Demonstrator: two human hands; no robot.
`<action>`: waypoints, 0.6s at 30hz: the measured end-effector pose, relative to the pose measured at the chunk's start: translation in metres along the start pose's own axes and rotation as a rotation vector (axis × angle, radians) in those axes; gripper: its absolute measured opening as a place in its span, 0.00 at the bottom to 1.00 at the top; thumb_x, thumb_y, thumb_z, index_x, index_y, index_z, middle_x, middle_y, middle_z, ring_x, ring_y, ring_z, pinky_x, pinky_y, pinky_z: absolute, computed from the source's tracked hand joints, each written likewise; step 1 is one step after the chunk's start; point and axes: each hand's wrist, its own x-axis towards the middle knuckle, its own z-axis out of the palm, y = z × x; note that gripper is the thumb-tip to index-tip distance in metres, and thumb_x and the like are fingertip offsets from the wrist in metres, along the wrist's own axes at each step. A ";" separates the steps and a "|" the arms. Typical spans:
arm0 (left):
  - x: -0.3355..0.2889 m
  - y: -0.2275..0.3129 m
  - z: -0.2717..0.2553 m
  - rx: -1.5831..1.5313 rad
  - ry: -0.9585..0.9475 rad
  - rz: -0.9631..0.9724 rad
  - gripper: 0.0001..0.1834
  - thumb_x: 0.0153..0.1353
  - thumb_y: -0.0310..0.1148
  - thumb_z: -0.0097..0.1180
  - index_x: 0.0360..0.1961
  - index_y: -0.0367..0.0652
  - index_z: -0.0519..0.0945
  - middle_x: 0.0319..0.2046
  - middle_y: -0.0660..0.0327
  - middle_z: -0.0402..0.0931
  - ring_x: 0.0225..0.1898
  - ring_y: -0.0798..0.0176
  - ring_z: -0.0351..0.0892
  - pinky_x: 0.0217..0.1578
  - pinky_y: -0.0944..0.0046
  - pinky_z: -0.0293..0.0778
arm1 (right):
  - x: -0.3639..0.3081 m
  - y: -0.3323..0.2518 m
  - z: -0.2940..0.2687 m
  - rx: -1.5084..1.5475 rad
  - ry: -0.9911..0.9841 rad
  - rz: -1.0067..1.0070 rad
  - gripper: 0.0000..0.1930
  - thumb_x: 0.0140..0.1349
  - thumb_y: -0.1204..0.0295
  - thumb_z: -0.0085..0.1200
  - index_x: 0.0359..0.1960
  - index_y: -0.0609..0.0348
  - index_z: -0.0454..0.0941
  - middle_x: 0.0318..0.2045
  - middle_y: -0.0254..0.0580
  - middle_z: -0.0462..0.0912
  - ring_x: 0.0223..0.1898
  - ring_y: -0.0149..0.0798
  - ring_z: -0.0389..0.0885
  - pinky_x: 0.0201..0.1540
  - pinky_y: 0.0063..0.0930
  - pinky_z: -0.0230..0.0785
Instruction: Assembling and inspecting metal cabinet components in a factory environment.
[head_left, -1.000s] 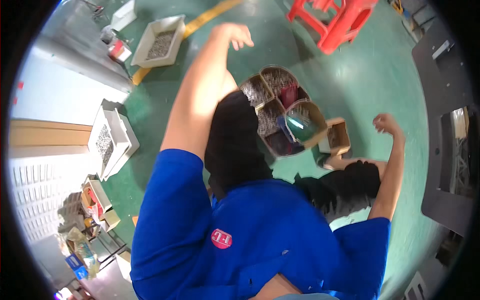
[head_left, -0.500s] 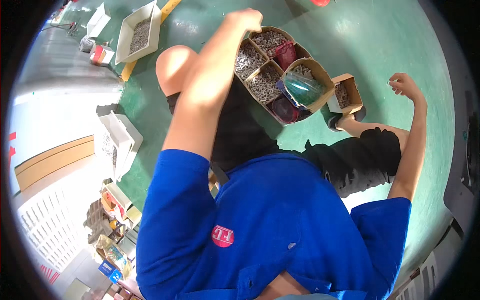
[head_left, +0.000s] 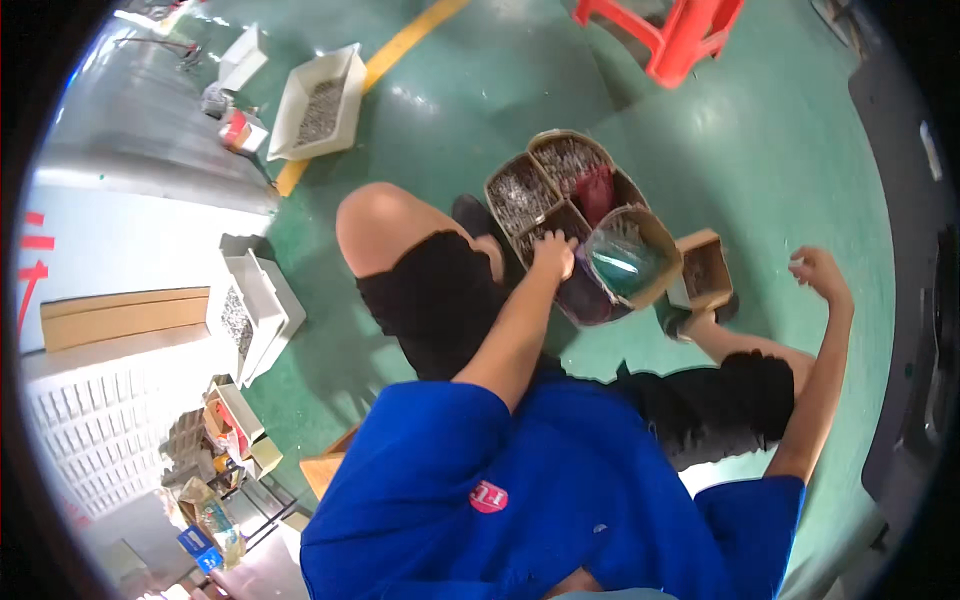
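I sit on a green floor with my knees bent, in black shorts and a blue shirt. In front of me stands a round cardboard box (head_left: 508, 177) split into compartments of small grey metal parts. My left hand (head_left: 553, 255) reaches down into a middle compartment, fingertips on the parts; whether it grips any is hidden. One compartment holds a red bag (head_left: 597, 190), another a greenish clear plastic bag (head_left: 620, 262). My right hand (head_left: 820, 272) is lifted in the air to the right, fingers apart and holding nothing, near a small cardboard box (head_left: 705, 270) of dark parts.
A red plastic stool (head_left: 690, 35) stands at the back. A white tray (head_left: 320, 100) of metal parts lies beside a yellow floor line (head_left: 400, 45). More white trays (head_left: 250, 310) and cluttered shelves (head_left: 215, 440) are on my left.
My left arm, stretched out past the box a second ago, has come down, and the hand now rests in a compartment. My right hand stays raised at the right.
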 end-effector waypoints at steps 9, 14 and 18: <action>-0.002 -0.011 0.028 -0.131 0.192 -0.123 0.16 0.58 0.34 0.42 0.48 0.58 0.73 0.53 0.54 0.62 0.56 0.48 0.61 0.42 0.46 0.71 | -0.011 -0.019 -0.001 -0.012 0.008 0.081 0.11 0.48 0.74 0.56 0.32 0.69 0.76 0.20 0.43 0.78 0.20 0.32 0.77 0.23 0.25 0.69; -0.007 -0.013 0.017 -0.277 0.168 -0.113 0.14 0.57 0.30 0.42 0.43 0.46 0.76 0.43 0.49 0.72 0.45 0.45 0.73 0.42 0.52 0.73 | -0.013 -0.009 0.002 -0.045 -0.031 0.162 0.11 0.48 0.72 0.56 0.31 0.66 0.78 0.20 0.42 0.79 0.21 0.32 0.79 0.21 0.25 0.69; 0.001 -0.020 0.025 -0.374 0.214 -0.072 0.13 0.54 0.26 0.42 0.35 0.38 0.79 0.35 0.45 0.77 0.38 0.46 0.78 0.41 0.53 0.74 | -0.012 -0.014 -0.003 -0.066 -0.063 0.157 0.10 0.50 0.71 0.54 0.31 0.64 0.78 0.20 0.40 0.80 0.21 0.31 0.79 0.22 0.23 0.70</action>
